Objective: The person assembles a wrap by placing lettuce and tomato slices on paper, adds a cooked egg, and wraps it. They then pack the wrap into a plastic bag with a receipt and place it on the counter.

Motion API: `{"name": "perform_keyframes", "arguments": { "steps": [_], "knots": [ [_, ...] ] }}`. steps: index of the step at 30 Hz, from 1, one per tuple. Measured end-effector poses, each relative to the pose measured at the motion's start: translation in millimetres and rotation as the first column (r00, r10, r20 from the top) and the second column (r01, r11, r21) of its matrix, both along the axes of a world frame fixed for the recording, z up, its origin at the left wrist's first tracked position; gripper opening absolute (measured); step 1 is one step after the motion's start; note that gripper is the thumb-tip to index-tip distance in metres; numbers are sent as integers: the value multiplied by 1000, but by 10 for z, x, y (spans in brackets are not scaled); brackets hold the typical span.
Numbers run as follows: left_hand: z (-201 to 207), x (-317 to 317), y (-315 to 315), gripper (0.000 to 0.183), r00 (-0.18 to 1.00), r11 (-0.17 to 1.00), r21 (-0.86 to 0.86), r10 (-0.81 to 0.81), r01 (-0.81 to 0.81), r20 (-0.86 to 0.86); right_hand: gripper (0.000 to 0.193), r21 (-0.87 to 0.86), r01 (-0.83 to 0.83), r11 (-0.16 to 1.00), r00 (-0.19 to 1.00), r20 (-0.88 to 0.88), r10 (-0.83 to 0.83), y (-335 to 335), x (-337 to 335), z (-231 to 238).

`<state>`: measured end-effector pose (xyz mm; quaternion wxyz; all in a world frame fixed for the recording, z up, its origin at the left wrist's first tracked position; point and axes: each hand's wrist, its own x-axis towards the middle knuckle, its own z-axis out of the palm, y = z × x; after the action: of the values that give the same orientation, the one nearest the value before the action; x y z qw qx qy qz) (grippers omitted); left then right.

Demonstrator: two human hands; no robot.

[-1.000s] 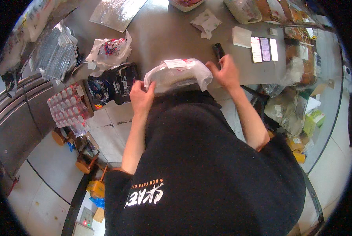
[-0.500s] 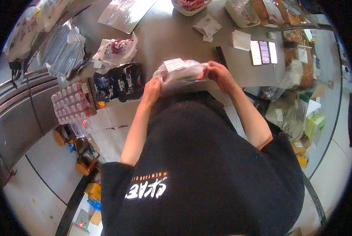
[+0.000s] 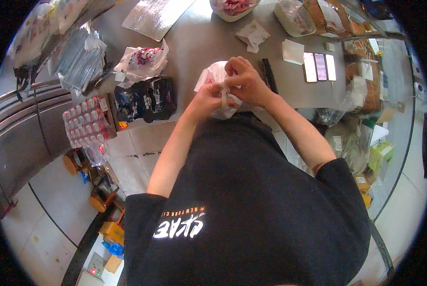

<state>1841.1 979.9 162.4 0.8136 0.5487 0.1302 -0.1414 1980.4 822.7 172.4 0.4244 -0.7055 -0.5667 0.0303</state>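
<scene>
A white translucent plastic bag (image 3: 207,77) stands at the near edge of the metal table (image 3: 194,45), directly in front of me. My left hand (image 3: 207,99) pinches its gathered top from the left. From the right, my right hand (image 3: 247,81) grips the same gathered plastic with bent fingers. Both hands meet over the bag, close together. What lies inside the bag is mostly hidden by the hands and the plastic.
Left of the bag are a black compartmented holder (image 3: 146,100) and a crumpled printed bag (image 3: 142,62). Shrink-wrapped cans (image 3: 85,125) stand farther left. On the right lie three phones (image 3: 320,66), paper napkins (image 3: 293,51) and a dark strip (image 3: 269,75). A bowl of packets (image 3: 233,8) sits at the back.
My hands have come together from the bag's two sides. The bag, earlier stretched wide between them, is now gathered at its top between my fingers.
</scene>
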Motion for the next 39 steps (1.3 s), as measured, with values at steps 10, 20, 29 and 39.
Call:
{"name": "perform_keyframes", "arguments": {
  "steps": [10, 20, 29, 39],
  "knots": [
    [-762, -65, 38, 13, 837, 860, -125, 432, -494, -335, 35, -561, -86, 824, 634, -669, -389, -526, 408, -612],
    [-854, 31, 316, 23, 711, 737, -261, 395, -623, -581, 27, -589, 38, 807, 50, -806, -590, -494, -93, -533],
    [-734, 2, 297, 25, 954, 915, 403, 97, 27, -284, 24, -586, 137, 799, 249, -760, -600, -226, -222, -841],
    [-1139, -30, 362, 12, 711, 800, -113, 447, -589, -543, 15, -602, 265, 753, -290, -795, -533, -430, -145, -842]
  ]
}}
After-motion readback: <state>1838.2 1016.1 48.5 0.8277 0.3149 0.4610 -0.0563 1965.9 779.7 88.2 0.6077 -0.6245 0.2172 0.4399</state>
